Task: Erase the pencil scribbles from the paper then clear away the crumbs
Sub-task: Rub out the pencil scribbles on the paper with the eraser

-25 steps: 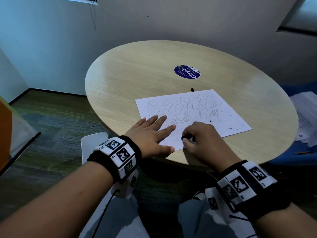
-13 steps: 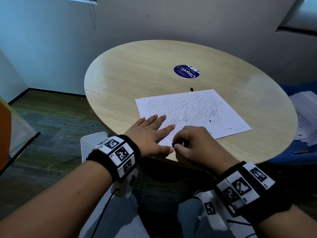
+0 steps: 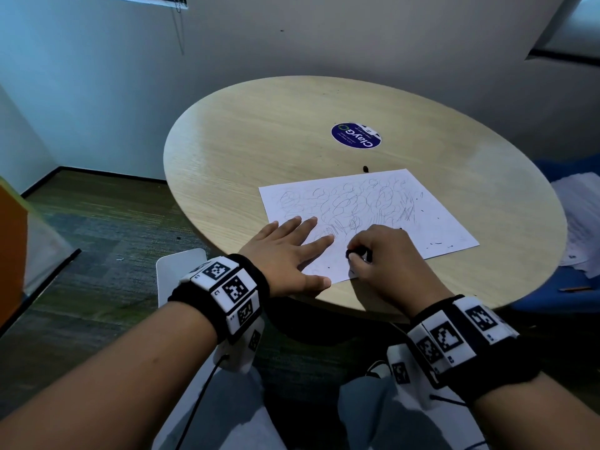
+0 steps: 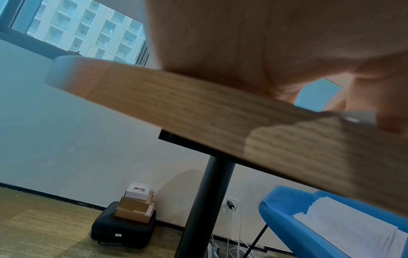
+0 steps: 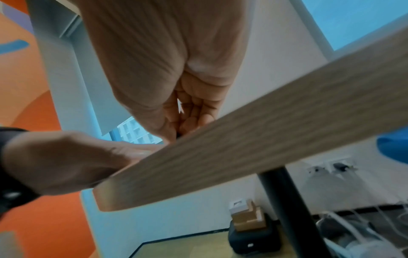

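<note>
Paper: white, covered in grey looping pencil scribbles; small black crumbs scattered near right edge.
Eraser: black.
Table: pale wood grain; leg black.
Sticker: dark blue, white lettering.
Wristbands: black, white blocks with black square-code markers.
Carpet: green-grey.
Chair: blue.

A: Which surface carries the items?
B: A round wooden table on a black post.
A: What lies on it?
B: A scribbled paper, a blue round sticker, one dark speck between them.
</note>
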The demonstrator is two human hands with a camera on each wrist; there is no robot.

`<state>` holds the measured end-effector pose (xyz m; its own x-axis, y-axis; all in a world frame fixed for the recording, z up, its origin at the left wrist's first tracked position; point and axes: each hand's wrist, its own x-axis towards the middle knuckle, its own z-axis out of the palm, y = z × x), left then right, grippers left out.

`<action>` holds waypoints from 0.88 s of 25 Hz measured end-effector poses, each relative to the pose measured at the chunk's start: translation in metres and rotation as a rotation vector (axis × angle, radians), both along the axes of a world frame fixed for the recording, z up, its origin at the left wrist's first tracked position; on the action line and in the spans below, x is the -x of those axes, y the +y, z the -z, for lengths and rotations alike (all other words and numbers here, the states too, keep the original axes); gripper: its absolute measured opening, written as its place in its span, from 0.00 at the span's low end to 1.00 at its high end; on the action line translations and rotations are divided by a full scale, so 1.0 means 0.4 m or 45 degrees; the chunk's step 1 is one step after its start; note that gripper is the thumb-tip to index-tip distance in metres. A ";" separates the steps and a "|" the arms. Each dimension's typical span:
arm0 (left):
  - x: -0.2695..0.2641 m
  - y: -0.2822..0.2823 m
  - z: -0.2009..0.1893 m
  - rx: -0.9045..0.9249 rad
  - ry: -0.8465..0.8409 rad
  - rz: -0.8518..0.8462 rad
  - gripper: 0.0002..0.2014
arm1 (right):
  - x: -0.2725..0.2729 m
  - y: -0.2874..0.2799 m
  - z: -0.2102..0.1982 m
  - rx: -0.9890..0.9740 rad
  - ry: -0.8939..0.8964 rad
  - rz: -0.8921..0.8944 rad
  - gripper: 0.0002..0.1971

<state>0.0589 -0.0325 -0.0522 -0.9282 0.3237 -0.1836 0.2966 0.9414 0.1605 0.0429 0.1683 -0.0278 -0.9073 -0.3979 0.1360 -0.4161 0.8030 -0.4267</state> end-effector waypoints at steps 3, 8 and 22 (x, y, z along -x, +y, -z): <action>-0.001 -0.002 0.002 -0.013 -0.010 0.003 0.38 | -0.035 -0.025 0.002 0.043 -0.052 -0.169 0.05; 0.002 -0.002 0.005 -0.001 0.001 0.007 0.38 | 0.000 -0.007 0.001 0.001 -0.002 -0.012 0.06; 0.002 -0.004 0.006 -0.020 -0.004 0.004 0.39 | -0.029 -0.034 -0.002 0.031 -0.056 -0.191 0.05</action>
